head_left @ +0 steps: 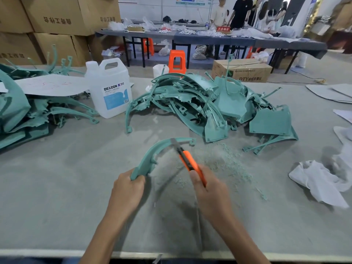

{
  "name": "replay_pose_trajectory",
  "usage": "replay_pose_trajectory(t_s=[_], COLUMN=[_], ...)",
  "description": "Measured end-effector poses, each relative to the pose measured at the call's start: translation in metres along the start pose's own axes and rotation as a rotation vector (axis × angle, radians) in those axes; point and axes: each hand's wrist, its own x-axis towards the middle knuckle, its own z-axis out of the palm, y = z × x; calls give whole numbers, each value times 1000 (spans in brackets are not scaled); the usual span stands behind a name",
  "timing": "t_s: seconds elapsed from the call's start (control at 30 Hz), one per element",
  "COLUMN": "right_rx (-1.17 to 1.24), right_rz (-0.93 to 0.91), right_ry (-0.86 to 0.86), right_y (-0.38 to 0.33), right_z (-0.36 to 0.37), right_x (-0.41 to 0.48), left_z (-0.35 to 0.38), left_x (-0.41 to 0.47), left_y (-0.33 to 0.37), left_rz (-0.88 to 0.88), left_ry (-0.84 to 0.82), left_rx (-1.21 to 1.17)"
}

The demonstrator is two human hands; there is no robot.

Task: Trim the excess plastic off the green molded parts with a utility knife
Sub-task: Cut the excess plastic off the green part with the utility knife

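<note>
A curved green molded part (152, 155) is held up over the grey table (57, 178), with my left hand (129, 187) gripping its near end. My right hand (209, 191) grips an orange utility knife (188, 161). Its blade rests against the inner edge of the arc near the far end. Green shavings (224, 164) lie scattered on the table just right of the knife. A large pile of green parts (209, 103) sits behind, and another stack (22, 115) is at the left.
A white DEXCON jug (110, 88) stands between the piles. Crumpled white cloth (320, 180) lies at the right. Cardboard boxes (57, 20) are stacked at the back left, an orange stool (177, 60) and a box (243, 70) stand behind the table, and people stand at a far table.
</note>
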Motion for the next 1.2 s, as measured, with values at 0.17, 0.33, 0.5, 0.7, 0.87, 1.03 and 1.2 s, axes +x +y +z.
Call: replay_pose_trajectory(t_s=[0.17, 0.33, 0.5, 0.7, 0.87, 1.03, 1.2], right_rx=[87, 0, -259, -239, -21, 31, -164], right_rz=[-202, -169, 110, 70, 2, -168, 108], right_ry=[-79, -15, 15, 42, 60, -89, 41], right_y=[-33, -9, 49, 47, 23, -7, 27], right_z=[14, 13, -20, -22, -28, -18, -28], right_x=[-9, 9, 48, 37, 10, -12, 18], left_z=[2, 1, 3, 7, 10, 16, 16], left_x=[0, 1, 1, -2, -6, -14, -19], left_y=[-1, -3, -2, -7, -9, -13, -14], left_rz=[28, 13, 43, 76, 124, 181, 205], left_ry=[17, 11, -20, -17, -37, -35, -59], left_rx=[3, -2, 35, -4, 47, 157, 169])
